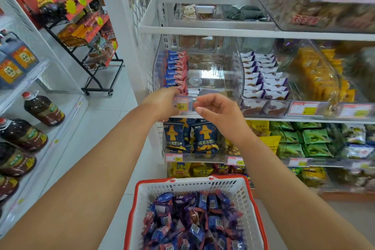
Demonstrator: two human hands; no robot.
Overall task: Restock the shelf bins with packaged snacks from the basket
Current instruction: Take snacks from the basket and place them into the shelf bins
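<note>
Blue-red snack packets [190,223] — heaped in basket [241,191]

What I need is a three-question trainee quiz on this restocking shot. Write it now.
1. True or false: the basket is empty.
2. The blue-and-pink packets in the clear bin stand along its: A) left side B) right side C) middle.
3. Fill in: the right hand holds ____.
Key: 1 false; 2 A; 3 nothing.

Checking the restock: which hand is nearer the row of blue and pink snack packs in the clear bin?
Left. The left hand touches the front of the blue and pink snack packs; the right hand hangs lower right, apart.
</note>
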